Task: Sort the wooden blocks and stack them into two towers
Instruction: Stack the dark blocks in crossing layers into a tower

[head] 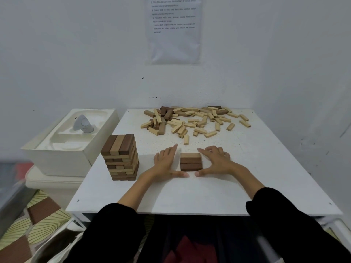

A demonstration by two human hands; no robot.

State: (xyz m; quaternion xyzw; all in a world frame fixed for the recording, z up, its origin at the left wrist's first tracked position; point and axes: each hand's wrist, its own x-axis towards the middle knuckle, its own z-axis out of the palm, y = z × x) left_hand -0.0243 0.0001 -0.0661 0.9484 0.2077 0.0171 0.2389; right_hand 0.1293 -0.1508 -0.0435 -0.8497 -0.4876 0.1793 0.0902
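Note:
A low layer of three wooden blocks (191,161), one light and two dark, lies flat on the white table (190,194) in front of me. My left hand (165,162) rests flat on the table at its left side, thumb tip near the front left corner. My right hand (216,161) lies on its right side, fingers spread, thumb near the front right corner. Both hands frame the layer without gripping it. A taller tower (121,156) of mixed light and dark blocks stands to the left. A loose pile of blocks (193,120), mostly light, lies at the back.
A white box (57,149) with a moulded insert and a grey device (83,124) sits left of the table. A printed sheet (173,29) hangs on the wall behind. Patterned floor and bags show at the lower left.

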